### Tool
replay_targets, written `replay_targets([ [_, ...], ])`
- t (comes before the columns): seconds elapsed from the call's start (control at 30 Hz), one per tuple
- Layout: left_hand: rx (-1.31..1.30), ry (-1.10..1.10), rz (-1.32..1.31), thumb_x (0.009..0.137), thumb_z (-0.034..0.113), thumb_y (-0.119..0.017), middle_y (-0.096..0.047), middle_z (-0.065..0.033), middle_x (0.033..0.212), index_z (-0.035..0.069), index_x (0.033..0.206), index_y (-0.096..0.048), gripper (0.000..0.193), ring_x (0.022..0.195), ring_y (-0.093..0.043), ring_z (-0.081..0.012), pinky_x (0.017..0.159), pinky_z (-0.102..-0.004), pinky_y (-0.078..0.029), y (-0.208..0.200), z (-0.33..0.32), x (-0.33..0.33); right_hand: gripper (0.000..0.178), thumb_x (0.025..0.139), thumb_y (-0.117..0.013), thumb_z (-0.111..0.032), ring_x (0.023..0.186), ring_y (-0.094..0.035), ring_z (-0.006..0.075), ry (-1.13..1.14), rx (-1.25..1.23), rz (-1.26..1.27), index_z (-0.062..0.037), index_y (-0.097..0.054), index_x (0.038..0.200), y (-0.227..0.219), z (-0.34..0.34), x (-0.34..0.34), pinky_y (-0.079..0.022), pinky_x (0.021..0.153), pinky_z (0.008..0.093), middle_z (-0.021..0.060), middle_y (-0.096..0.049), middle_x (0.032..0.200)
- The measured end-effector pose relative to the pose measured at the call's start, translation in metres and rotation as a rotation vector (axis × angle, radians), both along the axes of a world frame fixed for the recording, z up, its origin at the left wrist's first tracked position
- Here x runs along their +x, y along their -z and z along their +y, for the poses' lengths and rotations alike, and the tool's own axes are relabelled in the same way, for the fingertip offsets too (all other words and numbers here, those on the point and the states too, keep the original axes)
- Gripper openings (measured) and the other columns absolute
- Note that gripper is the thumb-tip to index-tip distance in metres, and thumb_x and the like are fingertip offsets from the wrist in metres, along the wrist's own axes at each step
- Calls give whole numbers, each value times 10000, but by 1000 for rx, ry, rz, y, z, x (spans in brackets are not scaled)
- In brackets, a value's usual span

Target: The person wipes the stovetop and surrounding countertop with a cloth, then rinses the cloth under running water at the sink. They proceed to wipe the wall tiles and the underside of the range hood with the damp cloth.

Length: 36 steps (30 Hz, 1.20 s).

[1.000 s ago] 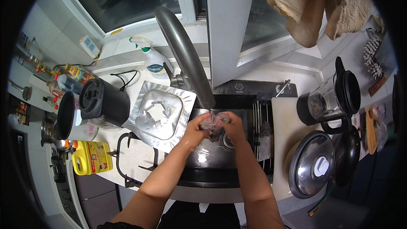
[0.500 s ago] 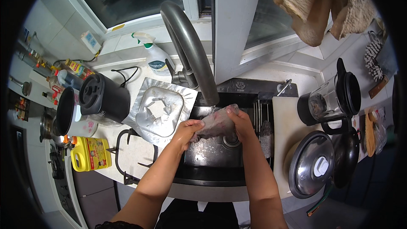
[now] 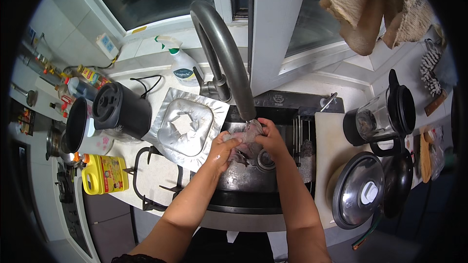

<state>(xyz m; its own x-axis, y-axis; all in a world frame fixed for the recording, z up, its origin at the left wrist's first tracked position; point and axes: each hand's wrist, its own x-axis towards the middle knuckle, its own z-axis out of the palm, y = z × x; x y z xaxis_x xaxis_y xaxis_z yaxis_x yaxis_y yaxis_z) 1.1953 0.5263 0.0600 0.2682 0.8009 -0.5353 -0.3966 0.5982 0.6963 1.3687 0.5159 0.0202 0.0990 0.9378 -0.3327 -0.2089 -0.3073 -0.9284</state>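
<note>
Under the curved grey tap (image 3: 222, 53), both hands (image 3: 248, 143) clench a crumpled wet cloth (image 3: 247, 136) over the steel sink (image 3: 243, 180)

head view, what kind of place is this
A home kitchen, most likely. Both hands, left hand and right hand, hold a grey cloth under a curved tap over a steel sink. A blender jug and pot lid sit on the counter.

Bright, even daylight; sharp centre, fisheye-bent dark rim.
</note>
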Motion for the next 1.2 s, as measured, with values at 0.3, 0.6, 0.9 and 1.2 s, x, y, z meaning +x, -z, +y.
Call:
replay_targets([
  [0.3, -191, 150, -183, 887, 213, -630, -648, -135, 1038, 25, 1112, -564, 301, 909, -658, -256, 792, -391, -552, 5, 3, -8, 477, 767, -711, -93, 1131, -527, 165, -345, 10, 123, -52, -563, 1219, 7, -7, 12, -435, 945, 335, 92, -559, 1225],
  [0.6, -222, 234, -465, 963, 377, -494, -579, -176, 1247, -23, 1300, -488, 523, 1121, -581, -301, 973, -425, -455, 0, 9, -12, 722, 763, -704, -32, 1226, -462, 190, -105, 172, 250, -69, -383, 1408, 23, -29, -18, -343, 1044, 335, 91, -480, 1338],
  [0.9, -151, 170, -448, 957, 415, -501, -593, -130, 1221, 9, 1266, -528, 511, 1113, -570, -257, 970, -385, -442, 6, 17, -3, 248, 775, -621, 58, 855, -578, 86, -11, 272, -46, -28, -580, 1004, -7, -58, -50, -462, 798, 239, 3, -614, 899],
  [1.2, -212, 110, -518, 948, 357, -539, -626, -127, 1121, 19, 1191, -563, 417, 977, -627, -228, 791, -365, -541, 7, 10, 0, 444, 770, -675, -82, 1014, -600, 219, 12, 344, -248, -37, -517, 1182, 33, -65, -55, -469, 875, 332, 119, -612, 1054],
])
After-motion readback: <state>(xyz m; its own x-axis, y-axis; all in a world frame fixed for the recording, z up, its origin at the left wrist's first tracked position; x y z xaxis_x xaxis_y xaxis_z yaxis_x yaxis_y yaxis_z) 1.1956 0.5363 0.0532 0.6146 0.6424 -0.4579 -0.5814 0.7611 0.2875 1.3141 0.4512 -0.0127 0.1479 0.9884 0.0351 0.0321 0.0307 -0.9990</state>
